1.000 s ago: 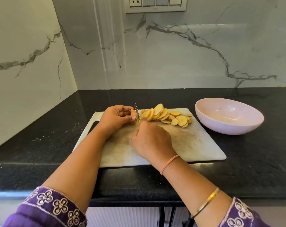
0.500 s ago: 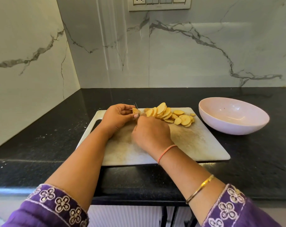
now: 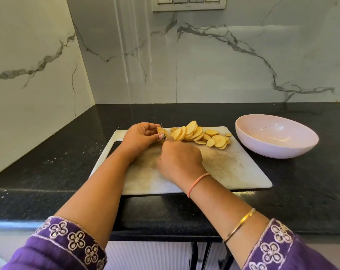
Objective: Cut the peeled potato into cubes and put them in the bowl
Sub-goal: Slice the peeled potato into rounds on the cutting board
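The left hand [image 3: 140,138] pinches a small potato stub [image 3: 159,130]. The right hand [image 3: 180,158] grips the knife [image 3: 163,131], whose blade stands crosswise just right of the left fingertips.

Pale pink bowl [image 3: 276,136] (black counter [image 3: 58,162])

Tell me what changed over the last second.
The right hand pushed forward, working the knife into the potato end that the left hand pinches. Both grips, the slice pile, the board and the empty bowl stayed put.
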